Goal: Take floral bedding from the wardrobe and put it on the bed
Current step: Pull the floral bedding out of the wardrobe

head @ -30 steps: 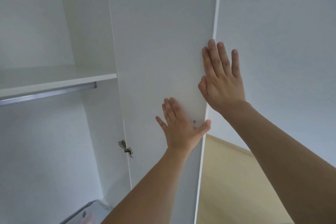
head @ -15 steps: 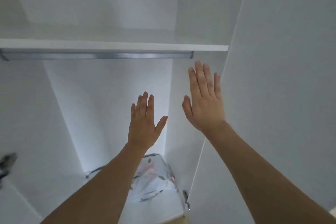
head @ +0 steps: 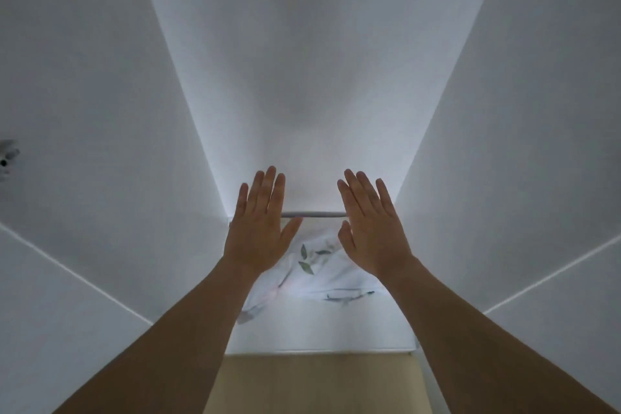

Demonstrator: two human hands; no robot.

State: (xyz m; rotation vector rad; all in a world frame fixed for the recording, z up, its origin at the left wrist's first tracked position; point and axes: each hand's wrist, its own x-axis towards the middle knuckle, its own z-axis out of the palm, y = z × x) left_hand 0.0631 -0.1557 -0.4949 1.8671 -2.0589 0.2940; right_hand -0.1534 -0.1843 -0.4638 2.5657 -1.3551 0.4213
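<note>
The floral bedding (head: 314, 274), white with green leaves and faint pink marks, lies crumpled on the floor of the open white wardrobe (head: 302, 77), against its back wall. My left hand (head: 260, 228) and my right hand (head: 371, 228) are stretched out flat above it, fingers spread, palms down, holding nothing. Both hands cover the upper corners of the bedding. I cannot tell whether they touch it. No bed is in view.
White side panels (head: 100, 144) rise on both sides of the compartment. A light strip or bar (head: 314, 214) runs along the back at floor level. A metal hinge (head: 6, 160) sits at the far left. Tan flooring (head: 312, 383) lies in front of the wardrobe.
My view has tilted down from the shelf and rail to the wardrobe floor. Both hands have left the door and dropped, side by side, over the bedding.
</note>
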